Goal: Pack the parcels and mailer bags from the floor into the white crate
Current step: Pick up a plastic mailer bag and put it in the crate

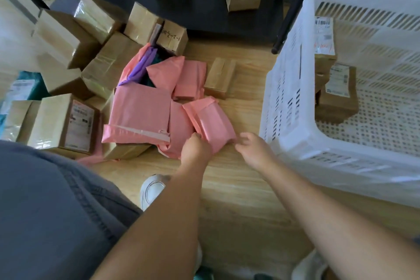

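Two grips on pink mailer bag [211, 124]: left hand [196, 149] at near edge, right hand [254, 151] pinching corner; white crate [293, 143] just beside; labels [323, 36] illegible.

Wood-grain floor [238, 188]: pink mailer bags [141, 111] heaped centre; taped cardboard parcels [61, 120] at my left; small parcel [219, 77] just beside bags; white crate [284, 109] at my right.

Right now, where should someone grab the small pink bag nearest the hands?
Its near short edge, from the person's side: the pink bag lies with that end free over bare floor, the far end among other bags. The left hand pinches one near corner; the right hand is at the other.
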